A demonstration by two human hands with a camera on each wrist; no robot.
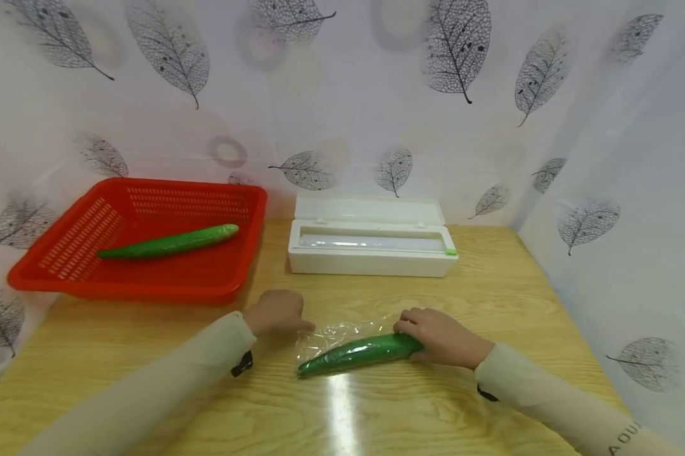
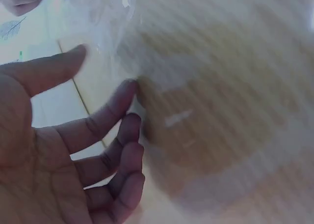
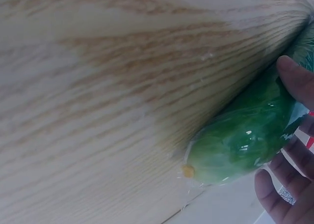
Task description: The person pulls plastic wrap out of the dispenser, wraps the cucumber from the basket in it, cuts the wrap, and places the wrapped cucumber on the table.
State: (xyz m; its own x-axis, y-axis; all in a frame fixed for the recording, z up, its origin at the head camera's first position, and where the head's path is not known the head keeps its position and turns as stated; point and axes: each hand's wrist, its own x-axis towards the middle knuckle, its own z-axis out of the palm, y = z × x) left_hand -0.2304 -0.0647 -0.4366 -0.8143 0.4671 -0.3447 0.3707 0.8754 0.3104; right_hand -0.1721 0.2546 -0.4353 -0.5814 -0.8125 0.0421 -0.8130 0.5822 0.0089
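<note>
A green cucumber (image 1: 360, 353) lies slantwise on the wooden table, with clear plastic film (image 1: 333, 334) around it and spreading from its far side. My right hand (image 1: 441, 339) holds the cucumber's right end; in the right wrist view, the thumb (image 3: 294, 79) lies on one side of the wrapped cucumber (image 3: 240, 140) and the fingers on the other. At the film's left edge is my left hand (image 1: 278, 311). The left wrist view shows that hand (image 2: 64, 135) with thumb and forefinger apart and fingers loosely bent, nothing held between them.
A red plastic basket (image 1: 148, 291) at the back left holds another cucumber (image 1: 171, 244). Behind the hands stands a white cling film box (image 1: 371, 263), lid raised, a film roll (image 1: 371, 242) inside and a green piece at its right corner. Leaf-patterned curtain (image 1: 342, 95) borders the table.
</note>
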